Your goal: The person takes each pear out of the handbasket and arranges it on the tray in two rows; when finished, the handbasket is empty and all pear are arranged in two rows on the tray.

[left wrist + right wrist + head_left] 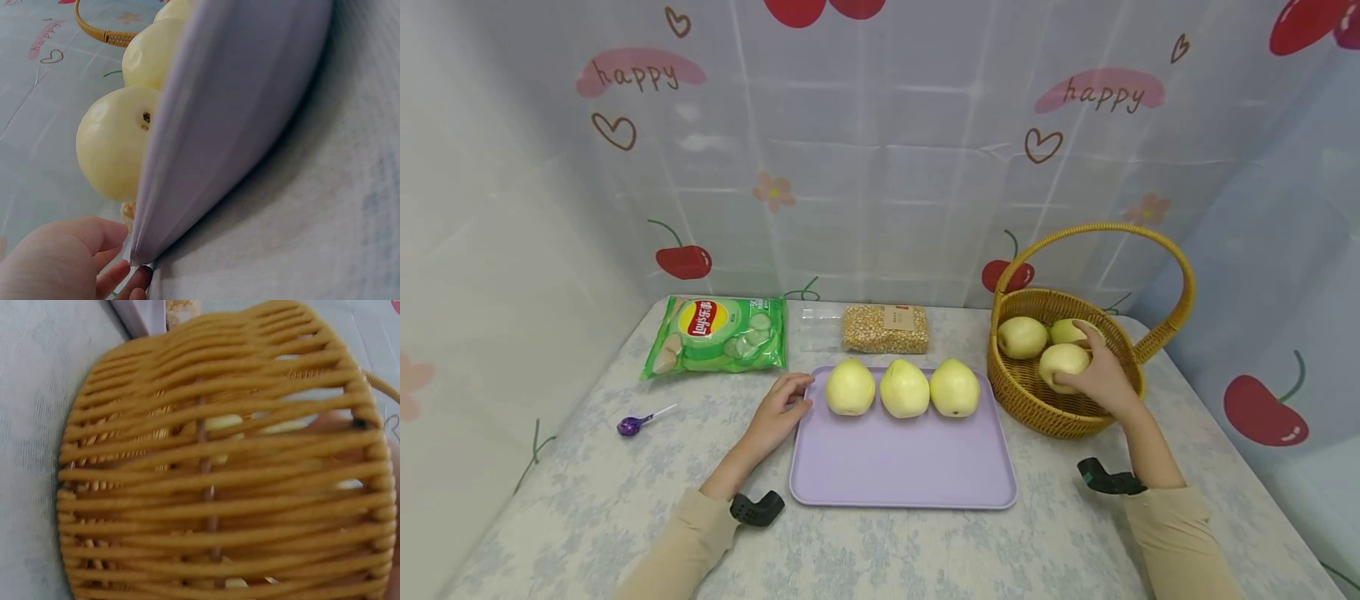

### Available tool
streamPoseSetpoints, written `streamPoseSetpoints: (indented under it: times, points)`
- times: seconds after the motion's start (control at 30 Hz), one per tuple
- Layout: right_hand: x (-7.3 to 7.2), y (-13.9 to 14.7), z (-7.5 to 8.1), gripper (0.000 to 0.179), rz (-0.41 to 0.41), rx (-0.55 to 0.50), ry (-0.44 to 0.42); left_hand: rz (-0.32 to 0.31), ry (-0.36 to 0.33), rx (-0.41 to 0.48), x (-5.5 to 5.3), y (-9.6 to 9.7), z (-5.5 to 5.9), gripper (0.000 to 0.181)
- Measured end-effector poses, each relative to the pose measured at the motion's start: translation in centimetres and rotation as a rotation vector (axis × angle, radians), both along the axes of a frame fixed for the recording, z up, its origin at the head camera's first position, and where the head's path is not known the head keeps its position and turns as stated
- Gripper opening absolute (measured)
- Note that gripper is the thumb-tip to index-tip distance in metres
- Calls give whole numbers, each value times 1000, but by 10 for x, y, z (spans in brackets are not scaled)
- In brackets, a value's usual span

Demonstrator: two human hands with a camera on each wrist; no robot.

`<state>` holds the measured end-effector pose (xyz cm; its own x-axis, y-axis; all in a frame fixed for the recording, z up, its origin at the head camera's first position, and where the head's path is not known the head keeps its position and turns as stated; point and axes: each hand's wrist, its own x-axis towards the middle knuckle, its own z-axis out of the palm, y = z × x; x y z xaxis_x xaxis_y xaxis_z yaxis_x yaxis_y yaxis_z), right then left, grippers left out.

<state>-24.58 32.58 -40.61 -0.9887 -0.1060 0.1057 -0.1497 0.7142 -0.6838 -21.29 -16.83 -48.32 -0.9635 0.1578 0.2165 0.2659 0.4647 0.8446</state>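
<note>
My right hand [1101, 375] reaches into the wicker basket [1037, 408] and grips a pale yellow pear [1063, 363], thumb and fingers about its sides. Two more pears, a left one [1022, 337] and a partly covered one [1070, 332], lie behind it. In the right wrist view the woven basket wall [206, 487] hides most of the hand. My left hand [778, 410] rests by the far left corner of the lilac tray [902, 467], its loosely bent fingers touching the rim. Three pears, left [850, 387], middle [905, 389] and right [954, 389], stand in a row along the tray's far side.
A green chip bag [718, 335] lies at the back left, beside a clear packet of corn kernels [883, 328] behind the tray. A purple lollipop [631, 426] lies on the left. The basket's tall handle [1097, 227] arches over it. A printed curtain [880, 167] surrounds the table.
</note>
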Motion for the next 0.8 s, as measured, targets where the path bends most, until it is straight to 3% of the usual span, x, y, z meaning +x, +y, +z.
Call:
streamPoseSetpoints:
  times: [0.07, 0.2, 0.53, 0.8]
  points:
    - [1, -2, 3, 98, -15, -28, 28, 8, 5, 0, -5, -2, -9, 37]
    - [5, -8, 9, 97, -17, -65, 63, 5, 1, -5, -9, -4, -15, 37]
    - [20, -36, 33, 92, -31, -106, 126, 3, -12, -18, -8, -5, -13, 37]
    - [37, -79, 41, 90, 65, -174, 139, -1, 1, 3, -8, -5, -14, 36]
